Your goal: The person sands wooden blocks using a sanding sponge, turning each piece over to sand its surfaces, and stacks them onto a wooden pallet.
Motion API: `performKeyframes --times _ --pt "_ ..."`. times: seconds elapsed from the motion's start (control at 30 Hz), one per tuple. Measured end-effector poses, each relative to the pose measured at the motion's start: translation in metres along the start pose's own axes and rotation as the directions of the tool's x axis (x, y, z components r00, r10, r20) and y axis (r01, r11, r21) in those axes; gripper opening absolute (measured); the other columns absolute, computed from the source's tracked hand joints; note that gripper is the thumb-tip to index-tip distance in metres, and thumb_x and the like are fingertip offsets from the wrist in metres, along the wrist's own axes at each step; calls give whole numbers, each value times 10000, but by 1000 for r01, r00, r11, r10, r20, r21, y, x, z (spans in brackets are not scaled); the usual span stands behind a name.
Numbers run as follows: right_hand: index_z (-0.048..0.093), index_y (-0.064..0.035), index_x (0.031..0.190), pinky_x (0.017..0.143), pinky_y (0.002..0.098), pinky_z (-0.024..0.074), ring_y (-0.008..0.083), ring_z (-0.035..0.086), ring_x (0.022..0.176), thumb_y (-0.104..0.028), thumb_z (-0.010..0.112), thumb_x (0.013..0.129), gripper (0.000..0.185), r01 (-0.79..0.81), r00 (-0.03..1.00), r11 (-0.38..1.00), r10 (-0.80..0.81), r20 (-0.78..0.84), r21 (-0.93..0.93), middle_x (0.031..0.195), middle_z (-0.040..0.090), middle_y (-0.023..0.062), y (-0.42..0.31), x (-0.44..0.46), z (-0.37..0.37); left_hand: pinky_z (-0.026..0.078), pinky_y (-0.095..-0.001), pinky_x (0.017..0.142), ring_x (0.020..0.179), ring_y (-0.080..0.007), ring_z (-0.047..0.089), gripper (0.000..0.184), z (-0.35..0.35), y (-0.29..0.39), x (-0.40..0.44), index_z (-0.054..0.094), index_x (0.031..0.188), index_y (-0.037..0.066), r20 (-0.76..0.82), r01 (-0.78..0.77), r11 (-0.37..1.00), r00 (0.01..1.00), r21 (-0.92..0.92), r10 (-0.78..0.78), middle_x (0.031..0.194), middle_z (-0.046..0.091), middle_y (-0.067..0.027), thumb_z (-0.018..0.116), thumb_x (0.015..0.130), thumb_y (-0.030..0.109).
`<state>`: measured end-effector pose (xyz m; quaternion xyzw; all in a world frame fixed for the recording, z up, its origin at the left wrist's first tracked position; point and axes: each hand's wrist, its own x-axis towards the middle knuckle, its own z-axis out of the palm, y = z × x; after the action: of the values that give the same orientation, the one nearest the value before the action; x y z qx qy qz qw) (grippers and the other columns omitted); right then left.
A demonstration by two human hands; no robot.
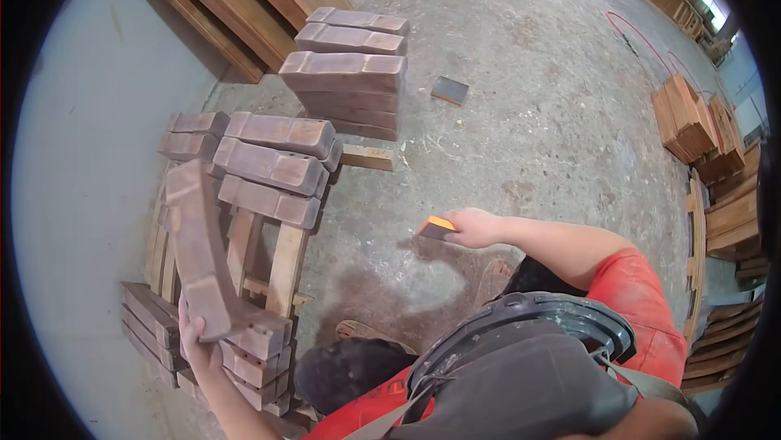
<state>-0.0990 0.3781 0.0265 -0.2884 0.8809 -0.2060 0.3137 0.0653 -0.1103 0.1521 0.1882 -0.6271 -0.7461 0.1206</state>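
Note:
My left hand grips the lower end of a long brown wooden block, which is tilted up over the pallet. More such blocks are stacked on the wooden pallet, and others lie just right of that hand. My right hand is closed on an orange and dark grey sanding block, held out over the floor, apart from the wooden blocks.
Another stack of brown blocks stands on the floor ahead, with a dark flat pad beside it. Large wooden panels lean at the upper left. Wooden pieces and a red hose lie to the right.

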Motion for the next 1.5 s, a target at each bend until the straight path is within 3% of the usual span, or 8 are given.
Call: performKeyframes --times 0.23,0.3,0.43,0.67,1.03,1.1,1.2,1.5 --pt "579 -70 1169 803 390 518 273 654 948 -304 590 919 343 83 980 128 170 -105 988 1051 674 103 -78 27 74 465 -366 980 1156 -277 577 855 120 17 -37 506 1345 2 319 123 920 914 371 -251 1232 597 -127 761 533 77" --pt "516 -102 1293 932 451 478 303 602 1098 -384 584 923 470 108 985 -582 174 -7 806 1226 613 118 -97 28 80 474 -354 957 1119 -261 594 815 152 -6 -27 553 1306 43 429 80 826 824 558 -369 1204 619 -118 804 538 146" --pt "437 -122 1388 1054 530 369 333 490 1254 -466 564 908 605 34 994 -814 85 62 579 1383 506 118 -94 -3 105 488 -390 942 1058 -336 595 829 218 -47 -42 568 1297 140 661 -632 200 694 749 -283 1146 609 -145 826 513 219" --pt "454 -114 1383 1017 522 365 334 471 1237 -590 540 850 719 103 971 -928 171 166 357 1385 493 131 -68 22 156 407 -401 1034 1233 -383 464 1021 242 -96 -41 326 1417 16 867 -841 345 482 417 128 1278 490 -217 849 586 296" --pt "602 -48 1211 785 472 551 320 688 853 -483 566 911 530 -251 933 -543 83 349 801 1035 693 162 -1 57 166 384 -466 1027 1165 -406 458 1062 220 -145 30 308 1410 55 759 -713 267 635 649 -148 1239 486 -215 883 543 269" --pt "569 -6 1230 838 456 538 360 672 911 -359 551 944 455 -342 916 855 396 -64 390 1086 676 189 -25 15 110 381 -468 1027 1156 -401 459 1063 217 -146 43 309 1412 59 776 -727 282 616 627 -136 1233 486 -211 883 543 270" --pt "500 22 1307 978 428 467 410 586 1110 -289 552 935 487 149 545 857 345 -764 493 1243 591 237 -40 0 80 382 -469 1020 1155 -402 448 1050 221 -147 51 320 1411 68 804 -772 248 593 585 -46 1224 484 -208 875 544 272" --pt "310 27 1461 1170 415 215 358 269 1430 -217 517 950 603 362 608 904 -44 -792 227 1520 290 251 -71 33 119 395 -484 986 1110 -419 459 993 246 -170 63 358 1334 -23 663 -636 263 749 726 -19 1207 480 -231 855 549 328"
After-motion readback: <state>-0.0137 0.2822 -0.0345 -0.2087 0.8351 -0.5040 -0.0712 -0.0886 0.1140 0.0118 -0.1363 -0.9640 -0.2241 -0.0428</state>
